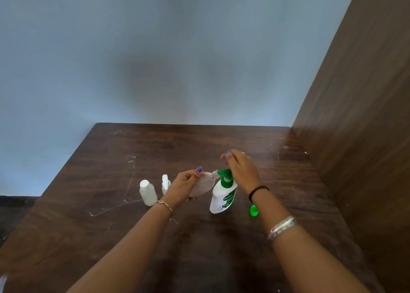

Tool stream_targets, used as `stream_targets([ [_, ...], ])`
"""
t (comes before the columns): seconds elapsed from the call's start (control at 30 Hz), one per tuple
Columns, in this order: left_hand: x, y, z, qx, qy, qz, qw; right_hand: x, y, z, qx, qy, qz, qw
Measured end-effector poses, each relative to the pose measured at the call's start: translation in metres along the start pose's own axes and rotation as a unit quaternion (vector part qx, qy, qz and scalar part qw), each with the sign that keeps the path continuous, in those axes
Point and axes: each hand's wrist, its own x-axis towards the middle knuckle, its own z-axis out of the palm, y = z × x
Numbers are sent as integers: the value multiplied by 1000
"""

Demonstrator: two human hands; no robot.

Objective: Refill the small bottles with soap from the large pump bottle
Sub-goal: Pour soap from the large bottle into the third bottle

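While holding a small bottle [202, 186] tilted in the curled fingers of the left hand [183, 187], mouth touching the green spout of the large pump bottle [223, 196], resting the right hand [240, 170] on the pump head with fingers fairly straight. Filling step, probably; next, a steady press, mouth kept under the spout. Plenty of bare table [221, 141] beyond; 2 more bottles [147, 192] left, green cap [253, 210] right, wooden panel [355, 115] close.

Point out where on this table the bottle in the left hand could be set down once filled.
Bare wood lies near the table front edge, between the forearms, and along the far side by the wall. It is crowded around the Dettol pump bottle: the held small bottle, capped bottle and spray bottle to its left, the green cap to its right.
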Motion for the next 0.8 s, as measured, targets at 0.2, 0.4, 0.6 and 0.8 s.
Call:
stream_targets([
  [0.2,2,4,3,-10,-13,2,1000,33,-21,9,-168,-268,102,943],
  [0.4,5,5,5,-5,-11,-3,1000,29,-28,8,-223,-279,119,926],
  [0.6,10,1,5,3,-15,3,1000,28,-18,16,-245,-257,122,927],
  [0.8,10,-4,5,-2,-20,6,1000,27,-11,20,-172,-227,156,946],
])
